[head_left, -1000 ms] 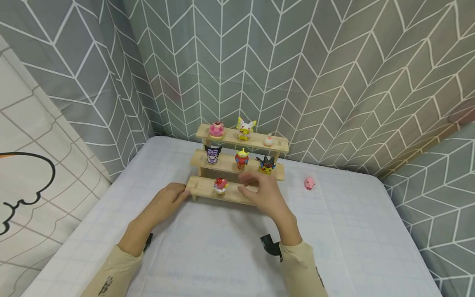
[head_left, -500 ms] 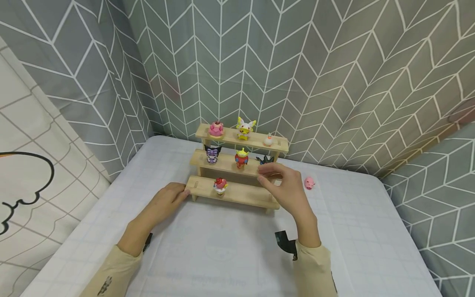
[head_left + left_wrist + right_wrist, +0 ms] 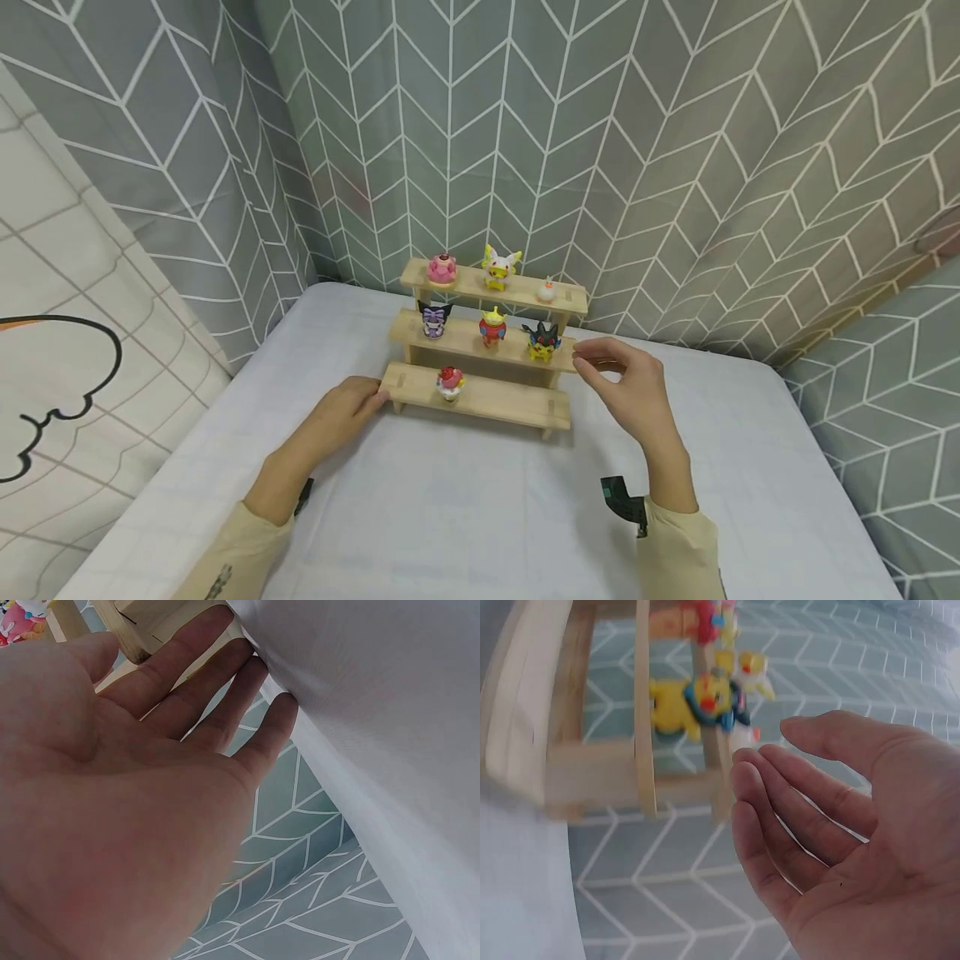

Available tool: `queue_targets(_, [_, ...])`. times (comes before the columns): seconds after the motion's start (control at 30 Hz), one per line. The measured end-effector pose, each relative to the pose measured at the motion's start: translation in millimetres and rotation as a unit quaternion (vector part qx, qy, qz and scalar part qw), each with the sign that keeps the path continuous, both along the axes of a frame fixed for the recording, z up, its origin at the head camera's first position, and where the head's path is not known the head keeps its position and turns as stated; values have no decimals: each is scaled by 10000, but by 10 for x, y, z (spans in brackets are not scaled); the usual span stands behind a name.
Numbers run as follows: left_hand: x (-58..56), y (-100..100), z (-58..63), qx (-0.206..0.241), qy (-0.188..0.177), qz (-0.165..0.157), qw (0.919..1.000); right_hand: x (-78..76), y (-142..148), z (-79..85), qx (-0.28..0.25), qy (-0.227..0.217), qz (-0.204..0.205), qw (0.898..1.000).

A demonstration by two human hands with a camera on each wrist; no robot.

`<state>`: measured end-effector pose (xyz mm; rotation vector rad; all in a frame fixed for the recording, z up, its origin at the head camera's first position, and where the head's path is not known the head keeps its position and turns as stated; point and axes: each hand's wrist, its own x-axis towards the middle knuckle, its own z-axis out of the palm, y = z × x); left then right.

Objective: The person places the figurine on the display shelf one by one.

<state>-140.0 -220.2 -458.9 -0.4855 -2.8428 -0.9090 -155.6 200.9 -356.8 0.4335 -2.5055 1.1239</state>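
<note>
A three-tier wooden display stand (image 3: 517, 405) stands on the table, with small toy figures along its steps. My left hand (image 3: 337, 417) rests at the left end of the lowest step, and in the left wrist view its fingers (image 3: 199, 686) are extended beside the wood. Just right of the middle step, my right hand (image 3: 633, 387) hovers with loosely bent fingers and nothing between them. Nearest to it is a yellow figure in a black eared hood (image 3: 542, 342). A figure with a pink and red top (image 3: 450, 382) is alone on the lowest step.
Beside the hooded figure are a red-suited figure (image 3: 492, 327) and a purple-and-black one (image 3: 433, 320). On the top step are a pink figure (image 3: 442, 270), a white-and-yellow eared one (image 3: 500, 268) and a small white one (image 3: 547, 290). A patterned curtain (image 3: 465, 125) hangs behind the table.
My right hand has moved right, from over the lowest step to beyond the stand's right end. It now hides the pink pig seen earlier on the table. The left hand stays at the stand.
</note>
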Motion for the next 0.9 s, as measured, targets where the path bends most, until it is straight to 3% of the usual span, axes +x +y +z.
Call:
queue_targets(0.13, [23,12,-8,16,44,11,10000,-12,175,-24,-48,78,-317,9995])
queue_targets(0.33, [55,-37,13,-11,33,124,9999,-84,381,-34,-314,233,-232,9990])
queue_targets(0.43, [45,-66,19,-17,79,123,9999,-108,500,-68,-274,193,-481,9983])
queue_targets(0.53, [33,-81,20,-21,111,84,9999,-148,596,-129,-293,53,-759,9967])
queue_targets(0.77, [20,-67,-11,18,65,69,10000,-258,694,-355,-310,-448,-939,9941])
queue_targets(0.9, [-3,-36,-23,17,-1,1,10000,-263,772,-483,-638,-642,-1328,9870])
